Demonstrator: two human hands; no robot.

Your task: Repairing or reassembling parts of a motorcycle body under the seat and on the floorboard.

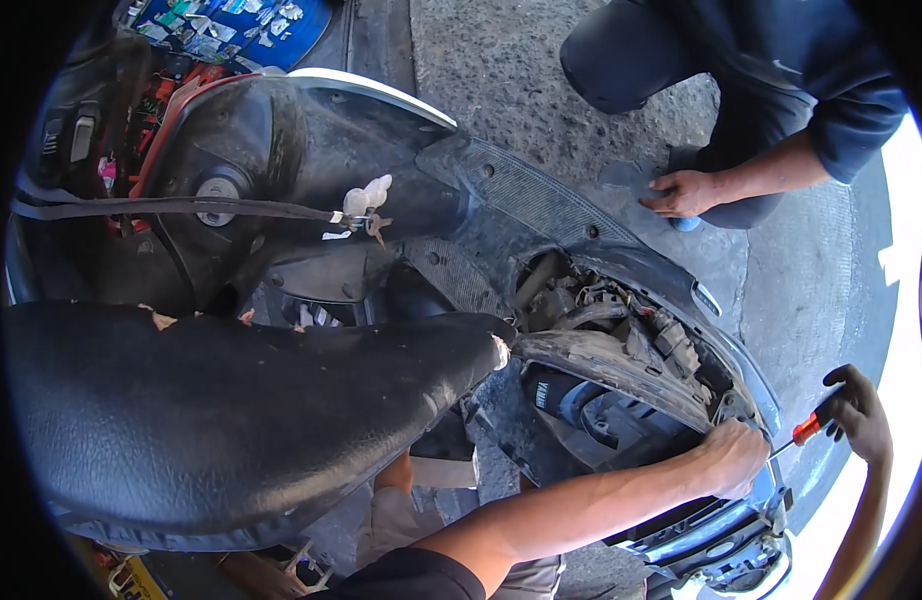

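At the lower right of the head view, my left hand [731, 455] is curled closed at the side edge of the opened scooter body [641, 350], beside a screwdriver shaft; what its fingers hold is hidden. Right of it, my right hand [856, 420] grips a screwdriver [807, 428] with a red-orange and dark handle, angled down toward my left hand. The open body shows hoses, wiring and dusty plastic parts. The torn black seat [251, 420] fills the lower left, left of the opening.
A ridged footboard [531, 200] runs above the opening, with keys [376, 225] on the bodywork. A crouching co-worker [761, 90] in dark clothes is at upper right, one hand [681, 195] lowered near the ground. A blue drum [271, 30] and concrete floor [481, 70] lie at the back.
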